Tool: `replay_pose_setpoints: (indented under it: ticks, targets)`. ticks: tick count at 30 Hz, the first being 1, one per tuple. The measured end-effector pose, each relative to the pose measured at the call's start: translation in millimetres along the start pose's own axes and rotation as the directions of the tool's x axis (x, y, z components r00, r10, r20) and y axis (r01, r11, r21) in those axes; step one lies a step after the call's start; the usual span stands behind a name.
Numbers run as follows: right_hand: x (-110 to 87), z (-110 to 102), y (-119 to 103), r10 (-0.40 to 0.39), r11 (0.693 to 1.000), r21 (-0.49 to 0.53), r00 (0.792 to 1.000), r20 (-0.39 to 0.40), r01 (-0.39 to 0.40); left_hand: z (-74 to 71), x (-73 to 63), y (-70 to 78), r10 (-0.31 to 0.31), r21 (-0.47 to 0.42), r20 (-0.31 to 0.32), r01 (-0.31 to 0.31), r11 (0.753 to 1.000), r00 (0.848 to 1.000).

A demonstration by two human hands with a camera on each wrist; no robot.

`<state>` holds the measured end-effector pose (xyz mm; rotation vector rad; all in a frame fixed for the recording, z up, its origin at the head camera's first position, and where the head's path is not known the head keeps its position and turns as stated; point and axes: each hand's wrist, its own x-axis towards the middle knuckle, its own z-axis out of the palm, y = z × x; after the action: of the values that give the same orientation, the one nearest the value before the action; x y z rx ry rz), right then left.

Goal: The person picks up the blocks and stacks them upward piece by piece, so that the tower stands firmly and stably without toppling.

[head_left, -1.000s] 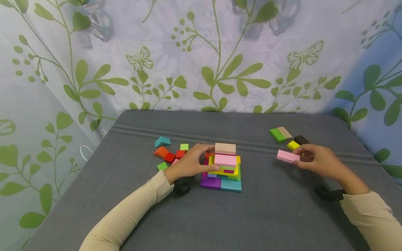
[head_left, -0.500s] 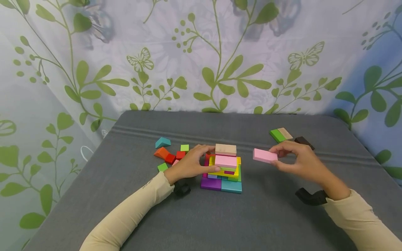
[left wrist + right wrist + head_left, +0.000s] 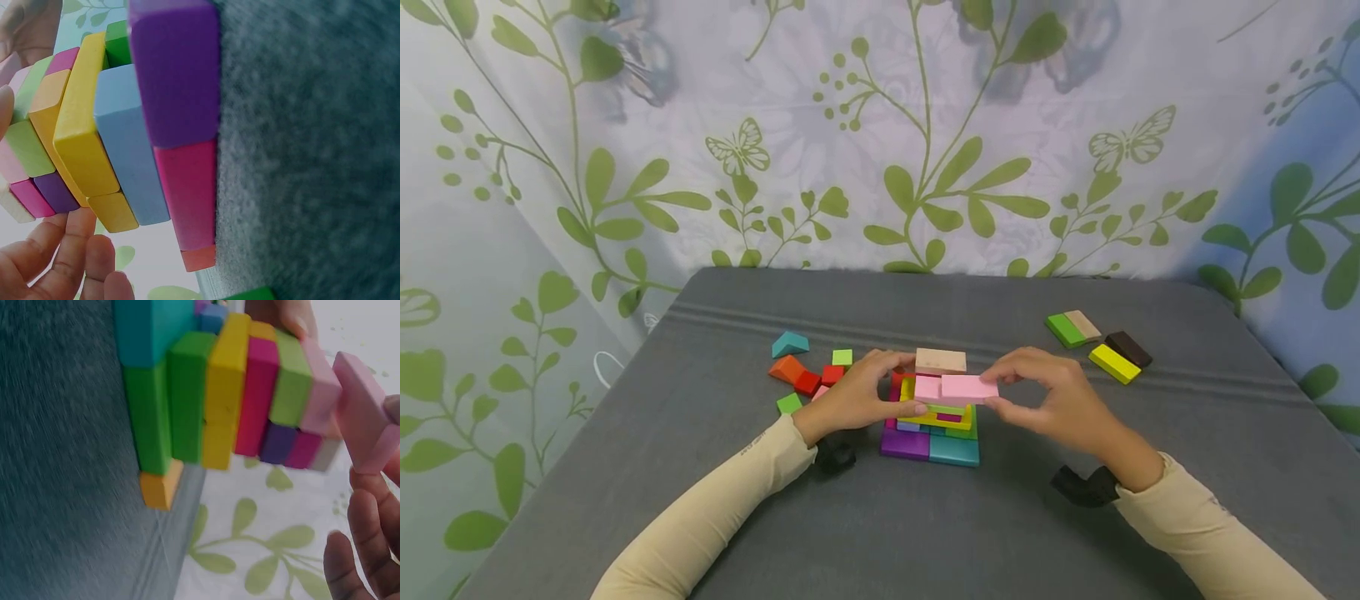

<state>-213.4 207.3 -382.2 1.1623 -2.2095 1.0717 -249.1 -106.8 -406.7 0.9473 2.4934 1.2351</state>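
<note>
A tower of coloured wooden blocks [image 3: 953, 450] stands mid-table in the head view, purple and teal at its base. Up top are a pink block [image 3: 927, 389] at the front and a beige block [image 3: 940, 360] behind. My left hand [image 3: 853, 393] holds the tower's upper left side, thumb in front and fingers at the back. From the right, my right hand [image 3: 1060, 402] pinches a second pink block [image 3: 968, 389] by its end. This block overlaps the tower's pink one in the head view; in the right wrist view the held pink block [image 3: 362, 412] is tilted right beside it.
Left of the tower lie a teal wedge [image 3: 790, 344], an orange wedge [image 3: 787, 367] and several red and green blocks. To the right are a green block [image 3: 1066, 331], a plain wood block [image 3: 1083, 324], a dark brown block [image 3: 1127, 348] and a yellow block [image 3: 1115, 364].
My right hand has carried the pink block leftward from the right-hand blocks to the tower's top, uncovering the yellow block. The left hand has stayed at the tower.
</note>
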Motion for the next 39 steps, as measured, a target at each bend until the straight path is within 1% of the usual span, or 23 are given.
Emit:
replay_pose_setpoints:
  ticks: [5,10,16,19,22,25,29,31,33,35,39]
  targets:
    - [0.6,13,-2,-0.011,0.999,-0.038,1.000,0.014,0.012,0.6,-0.2,0.1,0.002,-0.004,-0.003,-0.002,1.000,1.000]
    - [4.0,22,-3,-0.036,0.996,-0.079,0.999,0.000,0.036,2.2,-0.1,-1.4,0.008,-0.011,-0.005,-0.008,1.000,1.000]
    - [8.7,27,-2,-0.079,0.994,-0.081,0.997,-0.021,0.077,3.1,-0.6,-1.2,0.015,-0.017,-0.008,-0.015,1.000,1.000]
    - [10.1,29,-2,-0.073,0.994,-0.086,0.997,-0.023,0.070,3.1,-0.8,-0.9,0.011,-0.020,-0.013,-0.011,1.000,1.000]
    - [9.7,30,-2,-0.034,0.996,-0.086,0.999,-0.016,0.032,3.0,-1.3,-0.2,0.010,-0.023,-0.012,-0.011,1.000,1.000]
    - [8.3,29,-1,0.042,0.996,-0.075,0.999,-0.004,-0.042,2.8,-1.9,0.7,0.013,-0.020,-0.011,-0.013,1.000,1.000]
    - [6.1,28,2,0.164,0.986,-0.029,0.986,0.042,-0.163,2.3,-3.5,1.5,0.012,0.003,-0.031,-0.012,1.000,0.999]
    - [5.2,27,4,0.201,0.980,-0.002,0.977,0.070,-0.201,2.1,-4.6,2.6,0.018,0.014,-0.052,-0.017,1.000,0.998]
    - [4.6,27,5,0.217,0.975,0.025,0.972,0.091,-0.220,2.2,-5.4,3.8,0.035,0.030,-0.071,-0.033,0.999,0.997]
    - [4.3,27,6,0.215,0.975,0.039,0.972,0.099,-0.220,2.5,-6.0,5.5,0.056,0.043,-0.080,-0.053,0.998,0.995]
    - [4.0,28,9,0.202,0.977,0.054,0.975,0.093,-0.207,3.5,-6.5,8.5,0.085,0.069,-0.076,-0.080,0.994,0.994]
